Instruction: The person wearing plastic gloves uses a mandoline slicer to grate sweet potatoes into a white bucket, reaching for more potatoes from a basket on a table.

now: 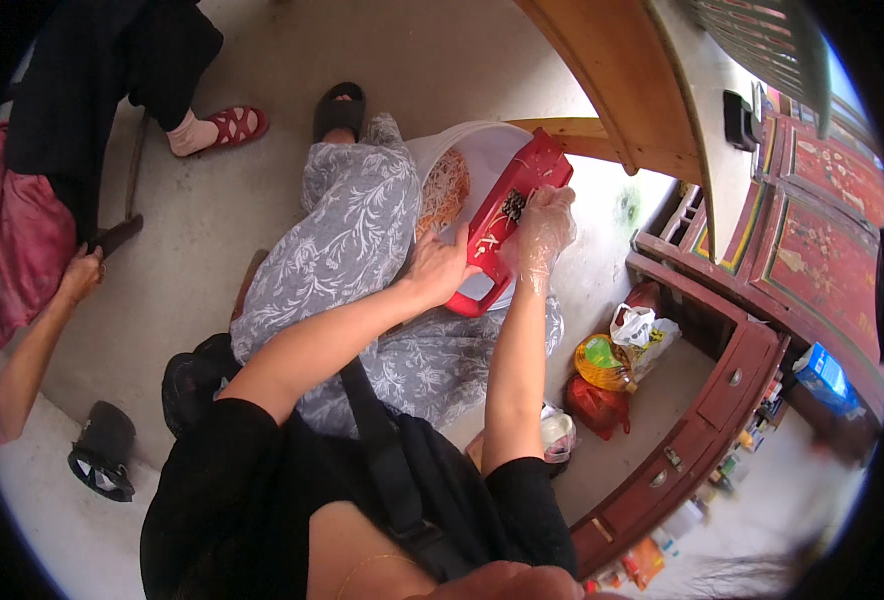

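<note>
Both hands (492,255) gripping red grater (507,230), white bowl (482,150)

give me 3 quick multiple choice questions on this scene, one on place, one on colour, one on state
1. Where is the red grater?
A. over the white bucket
B. on the floor by the bottle
C. in the open drawer

2. What colour is the bucket?
A. blue
B. white
C. green

3. What covers the right hand?
A. nothing
B. a wool mitten
C. a clear plastic glove

Answers:
1 A, the grater slants across the bucket's rim.
2 B, its wall shows white.
3 C, a crinkled see-through film wraps the hand; the left hand on the grater is bare.
</note>
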`<control>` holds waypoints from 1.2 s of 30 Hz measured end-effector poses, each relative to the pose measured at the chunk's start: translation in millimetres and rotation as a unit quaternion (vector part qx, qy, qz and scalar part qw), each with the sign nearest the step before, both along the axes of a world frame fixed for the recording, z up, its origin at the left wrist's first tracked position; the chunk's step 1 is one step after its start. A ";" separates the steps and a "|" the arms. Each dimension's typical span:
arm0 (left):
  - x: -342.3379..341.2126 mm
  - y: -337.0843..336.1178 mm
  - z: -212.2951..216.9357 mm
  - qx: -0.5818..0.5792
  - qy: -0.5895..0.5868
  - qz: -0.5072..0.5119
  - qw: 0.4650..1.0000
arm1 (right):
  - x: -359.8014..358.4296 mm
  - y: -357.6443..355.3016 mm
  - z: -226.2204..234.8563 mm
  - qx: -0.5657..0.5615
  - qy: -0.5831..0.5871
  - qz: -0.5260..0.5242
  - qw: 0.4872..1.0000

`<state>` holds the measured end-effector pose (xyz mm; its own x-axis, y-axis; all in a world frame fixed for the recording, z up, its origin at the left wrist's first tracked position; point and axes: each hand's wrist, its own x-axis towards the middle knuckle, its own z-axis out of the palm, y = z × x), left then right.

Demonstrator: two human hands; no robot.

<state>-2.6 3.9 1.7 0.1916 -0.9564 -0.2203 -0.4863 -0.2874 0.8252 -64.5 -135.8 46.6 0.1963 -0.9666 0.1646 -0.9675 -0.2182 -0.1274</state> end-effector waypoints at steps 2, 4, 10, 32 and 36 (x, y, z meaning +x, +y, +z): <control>2.5 1.9 2.2 0.001 -0.008 0.011 1.000 | -5.7 1.7 -4.1 0.010 0.028 0.036 0.999; 4.2 4.1 -1.7 0.012 -0.007 0.009 1.000 | -13.4 36.3 -9.0 -0.016 0.011 0.067 0.998; 0.5 3.6 3.2 0.002 -0.004 -0.001 1.000 | 3.6 -11.5 -4.9 -0.021 -0.030 0.039 0.999; 6.3 4.8 3.8 0.009 -0.012 0.009 1.000 | -19.6 7.5 -13.8 0.105 0.024 -0.014 0.994; 1.6 6.3 -2.3 0.003 -0.016 0.004 1.000 | -11.7 -5.0 -10.5 0.084 0.004 -0.018 0.996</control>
<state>-0.9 10.2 -0.6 0.2055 -0.9538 -0.2190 -0.5102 -0.2954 0.8078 -76.2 -140.8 36.1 0.1610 -0.9870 -0.0011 -0.9757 -0.1590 -0.1508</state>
